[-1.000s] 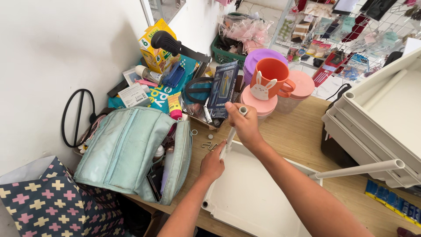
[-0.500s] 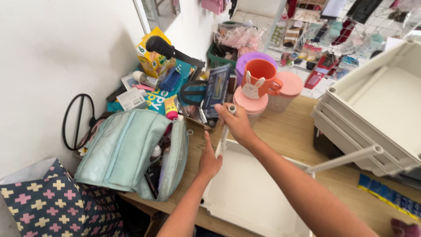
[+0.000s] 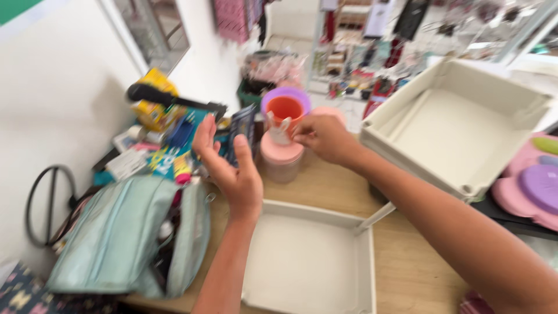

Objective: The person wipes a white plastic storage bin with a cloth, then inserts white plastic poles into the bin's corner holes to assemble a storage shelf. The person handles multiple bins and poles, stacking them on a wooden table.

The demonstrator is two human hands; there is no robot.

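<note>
My right hand (image 3: 324, 137) reaches across to an orange cup (image 3: 284, 109) with a white rabbit figure on its front, and its fingers close on the cup's right side, where the handle is. The cup stands on a pink lidded container (image 3: 281, 158), in front of a purple bowl (image 3: 285, 93). My left hand (image 3: 228, 164) hovers open, palm up and fingers spread, just left of the pink container and above the wooden table (image 3: 325, 186). It holds nothing. The picture is blurred by motion.
A shallow white tray (image 3: 308, 261) lies on the table below my hands. Stacked white trays (image 3: 459, 128) stand at the right, pink and purple plates (image 3: 532, 183) beyond them. A teal bag (image 3: 116, 238) lies open at the left, behind it a black-handled tool (image 3: 168, 100) and cluttered packets.
The view has moved closer and tilted up. My right hand moved from the table's middle up to the orange cup. My left hand lifted off the tray's edge and opened.
</note>
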